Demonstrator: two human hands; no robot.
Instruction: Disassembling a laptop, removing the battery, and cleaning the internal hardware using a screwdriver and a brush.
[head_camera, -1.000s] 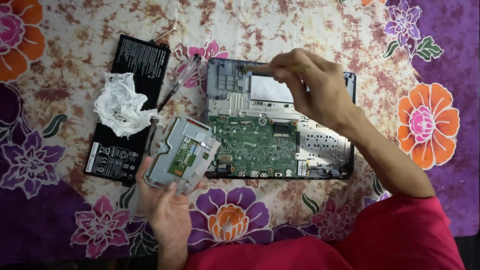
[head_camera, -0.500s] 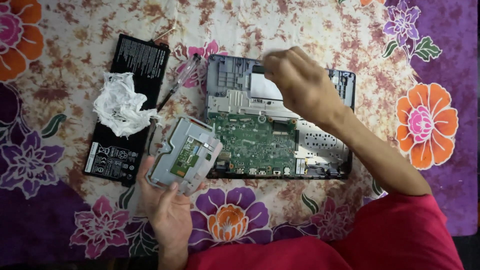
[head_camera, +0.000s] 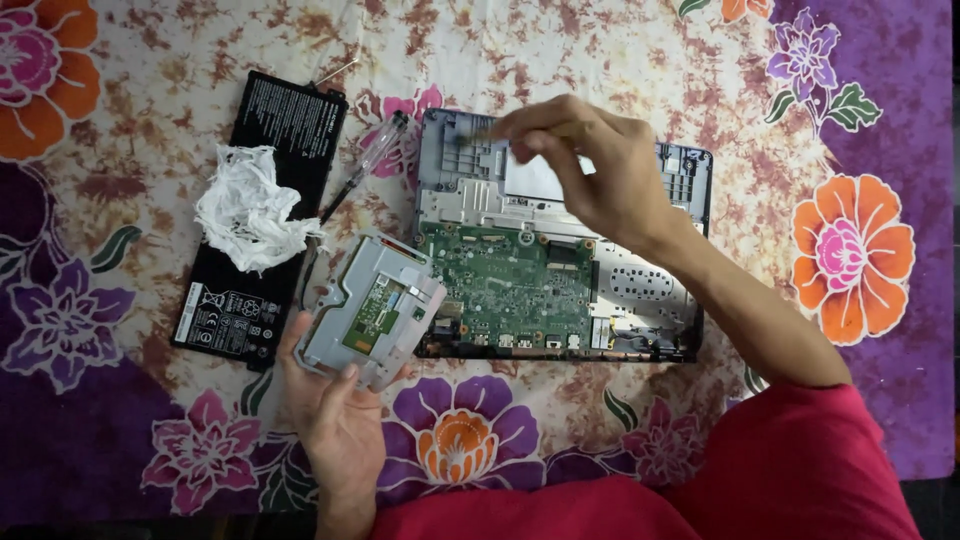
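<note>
My right hand (head_camera: 590, 175) is smeared by motion, so I cannot tell what its pinched fingertips hold, if anything, and it covers part of the upper middle of the opened grey laptop base (head_camera: 560, 260). The crumpled white tissue (head_camera: 250, 220) hides the middle of the flat black rectangular battery pack (head_camera: 262, 215). My left hand (head_camera: 335, 420) runs out of the bottom edge at the wrist, and its palm is tucked behind the grey metal touchpad panel with a small green board (head_camera: 372, 312), which overlaps the laptop base's lower left corner. The print on the battery is too small to read. The floral cloth (head_camera: 130, 440) is cut off at the frame edges.
</note>
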